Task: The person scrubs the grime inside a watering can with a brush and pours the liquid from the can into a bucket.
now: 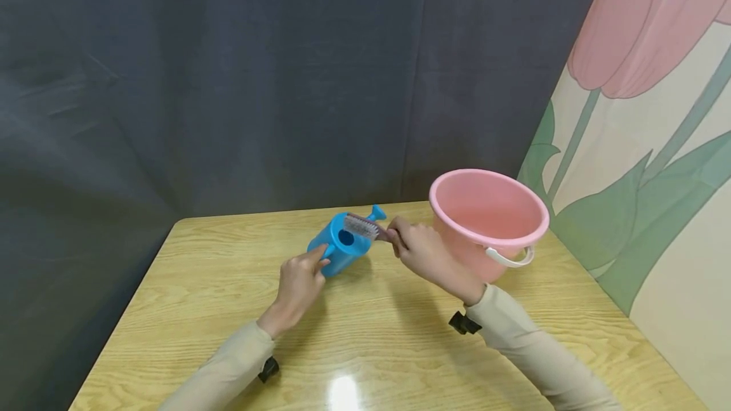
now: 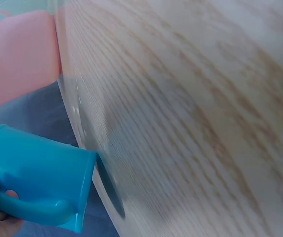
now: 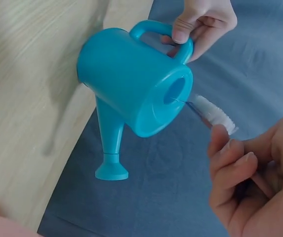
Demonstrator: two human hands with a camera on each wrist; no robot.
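Observation:
A blue watering can (image 1: 337, 261) is over the far middle of the table, its spout pointing away to the right. My left hand (image 1: 299, 283) grips the handle; in the right wrist view its fingers wrap round the handle's upper part. Whether the can's base touches the table, I cannot tell. My right hand (image 1: 421, 247) holds a brush (image 1: 361, 227) with white bristles and a dark brownish handle. The brush head is just by the can's top opening (image 3: 176, 91). A thin streak, perhaps water, runs between opening and brush in the right wrist view.
A pink bucket (image 1: 465, 243) with a white handle (image 1: 510, 262) stands at the table's far right, close to my right hand. Dark cloth (image 1: 285, 81) hangs behind the wooden table (image 1: 228, 271). A wall painted with tulips (image 1: 628, 208) borders the right side.

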